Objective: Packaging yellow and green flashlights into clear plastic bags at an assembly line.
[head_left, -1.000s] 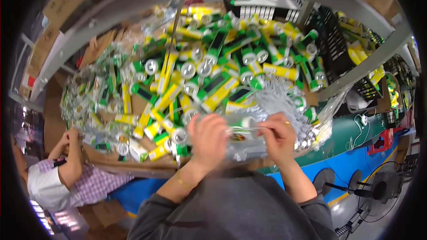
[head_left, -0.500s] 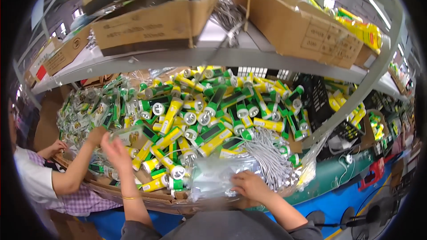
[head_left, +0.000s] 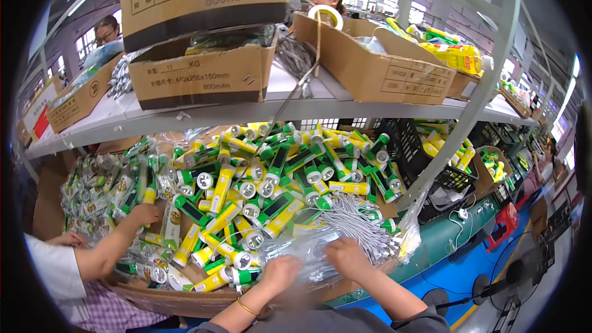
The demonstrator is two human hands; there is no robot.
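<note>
My right hand [head_left: 347, 258] rests at the right edge of a stack of clear plastic bags [head_left: 299, 248], its fingers curled in on the film. Close by on the left, my left hand [head_left: 282, 274] is blurred by motion at the bags' near edge; what its fingers do is unclear. Beyond the bags lies a heap of loose yellow and green flashlights [head_left: 222, 189], some with dark panels. White cables [head_left: 356, 219] lie bundled right beside the bags. Flashlights in clear bags [head_left: 98, 192] fill the left side.
A co-worker's hand [head_left: 144, 214] reaches into the left of the pile. Overhead runs a grey shelf [head_left: 345, 106] with cardboard boxes [head_left: 197, 73]. A slanted metal post [head_left: 459, 129] and black crates [head_left: 419, 151] stand right. A cardboard edge [head_left: 166, 299] runs along the front.
My left hand has left the bagged flashlight at the left and come back beside my right hand at the plastic bags. The co-worker's hand has moved slightly. The whole view has shifted.
</note>
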